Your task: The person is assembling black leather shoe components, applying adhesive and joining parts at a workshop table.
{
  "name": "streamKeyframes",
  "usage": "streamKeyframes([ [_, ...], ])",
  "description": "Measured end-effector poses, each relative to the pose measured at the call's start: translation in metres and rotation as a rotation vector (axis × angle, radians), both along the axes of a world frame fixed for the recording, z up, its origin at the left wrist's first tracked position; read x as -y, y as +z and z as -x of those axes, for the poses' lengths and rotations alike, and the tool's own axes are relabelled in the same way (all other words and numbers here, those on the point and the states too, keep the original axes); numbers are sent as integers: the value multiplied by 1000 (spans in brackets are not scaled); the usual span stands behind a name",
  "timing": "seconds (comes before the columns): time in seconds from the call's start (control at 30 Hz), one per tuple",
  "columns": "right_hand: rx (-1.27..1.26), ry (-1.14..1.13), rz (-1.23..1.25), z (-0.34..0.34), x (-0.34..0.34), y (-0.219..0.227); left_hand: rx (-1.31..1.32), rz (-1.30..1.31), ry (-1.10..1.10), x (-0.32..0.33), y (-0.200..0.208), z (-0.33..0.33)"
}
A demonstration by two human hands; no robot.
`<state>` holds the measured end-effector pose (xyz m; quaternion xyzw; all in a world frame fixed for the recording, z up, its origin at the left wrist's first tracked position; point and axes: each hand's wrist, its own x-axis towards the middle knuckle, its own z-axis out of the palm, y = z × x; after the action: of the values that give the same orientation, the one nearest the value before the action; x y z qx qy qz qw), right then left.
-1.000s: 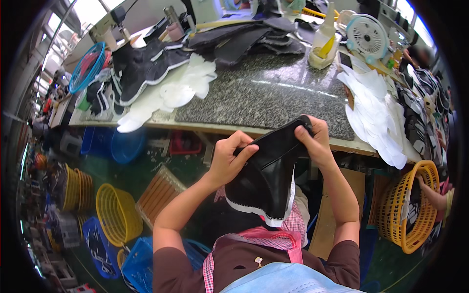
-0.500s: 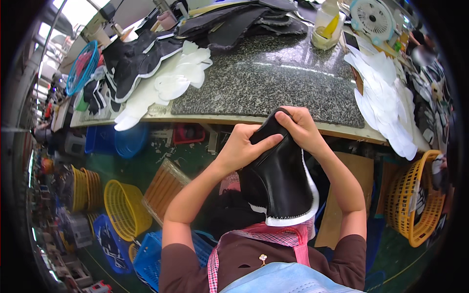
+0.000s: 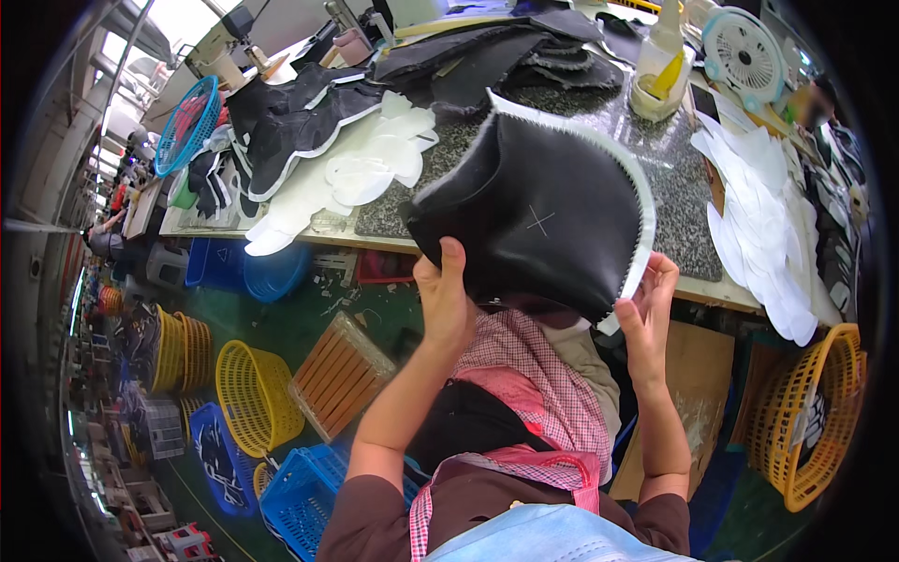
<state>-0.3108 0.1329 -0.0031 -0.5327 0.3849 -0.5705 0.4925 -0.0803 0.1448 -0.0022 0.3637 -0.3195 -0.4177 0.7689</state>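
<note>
1. While both my hands are raised in front of me, they hold a curved, shiny black leather-like piece with a white border along its outer edge.
2. My left hand is at its lower left edge: the thumb lies against the black surface, and the other fingers, partly hidden, close on it from beneath.
3. My right hand has its thumb and fingers clamped on the lower right corner, by the white border.
4. The piece hangs above the near edge of the worktop, a speckled grey stone slab, and over my pink checked apron; I cannot tell whether its far side touches the stone.
5. A thin pale cross mark shows near its middle, and zigzag stitching runs beside the border.
6. The step in hand, as I judge it, is holding the piece spread with its marked face up; a further move would call for a steady pinch at both edges, since the material looks supple.
7. Flat white rounded pieces lie to the left, thin white sheets to the right.
</note>
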Motion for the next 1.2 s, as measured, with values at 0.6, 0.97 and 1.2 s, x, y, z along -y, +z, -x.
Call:
streamKeyframes([
  [0.6,-659,349,293,43,36,68,343,-469,-487,10,28,-14],
  [0.97,-558,439,224,43,41,64,385,-450,-786,38,21,-10],
  [1.2,33,326,-313,42,27,16,285,-35,-228,-6,-22,18],
])
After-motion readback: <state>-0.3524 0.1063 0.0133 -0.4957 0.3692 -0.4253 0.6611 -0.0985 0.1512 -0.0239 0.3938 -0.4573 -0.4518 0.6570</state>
